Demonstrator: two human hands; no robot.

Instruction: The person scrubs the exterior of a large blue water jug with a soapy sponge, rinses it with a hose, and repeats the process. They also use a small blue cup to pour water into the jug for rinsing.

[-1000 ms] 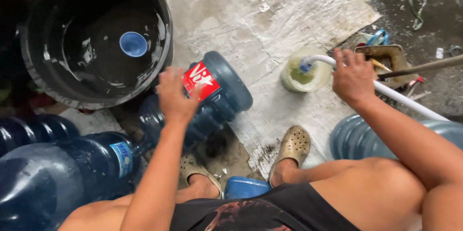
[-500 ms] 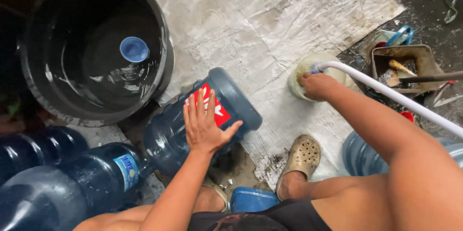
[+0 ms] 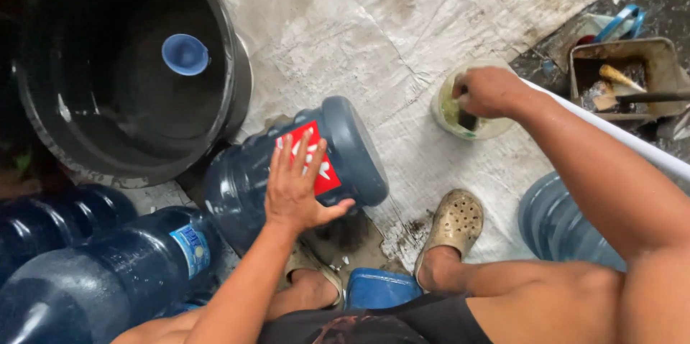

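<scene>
One blue water jug (image 3: 287, 171) lies tilted on ground sheet (image 3: 402, 49); our left hand (image 3: 296, 189) flat, fingers spread on red label. Right hand (image 3: 489, 91) curled around brush handle, dipping into small soap tub (image 3: 460, 115). Scrubbing not yet begun, we judge. Black basin (image 3: 129, 78) beside.

light: dim, diffuse | shadows: soft | focus: sharp | edges: wide-angle bend

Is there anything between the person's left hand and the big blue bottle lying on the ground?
Nothing visible. The left hand already lies flat on the side of the blue water bottle, its fingers spread over the red label. The right hand is apart, at a small pale bowl.
</scene>
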